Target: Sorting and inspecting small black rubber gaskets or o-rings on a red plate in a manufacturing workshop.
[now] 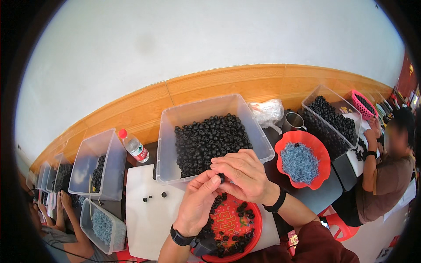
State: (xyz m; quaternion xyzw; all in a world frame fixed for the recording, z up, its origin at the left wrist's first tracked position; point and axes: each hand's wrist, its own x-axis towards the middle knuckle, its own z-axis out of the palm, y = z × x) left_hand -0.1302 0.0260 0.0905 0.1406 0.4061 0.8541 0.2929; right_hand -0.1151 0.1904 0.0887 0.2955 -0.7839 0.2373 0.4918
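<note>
Between the fingertips of my two hands is a small black round part (221,177), mostly covered by the fingers. My left hand (194,207) pinches it from the left with thumb and forefinger. From the right, my right hand (246,176) closes over it, fingers curled together. Beneath them sits a round red tray (257,221) with a printed pattern, holding several loose black parts. Just beyond the hands stands a clear plastic bin (259,147) holding a heap of black ring-shaped parts (210,140). Several loose black pieces (164,194) lie on the white board (147,223) left of my hands.
A red scalloped bowl (325,162) of small bluish pieces is at right, near a metal mug (293,122) and a plastic bag (267,111). A bottle (134,147) and more bins (87,164) stand left. People work on both sides, one person (390,162) at right.
</note>
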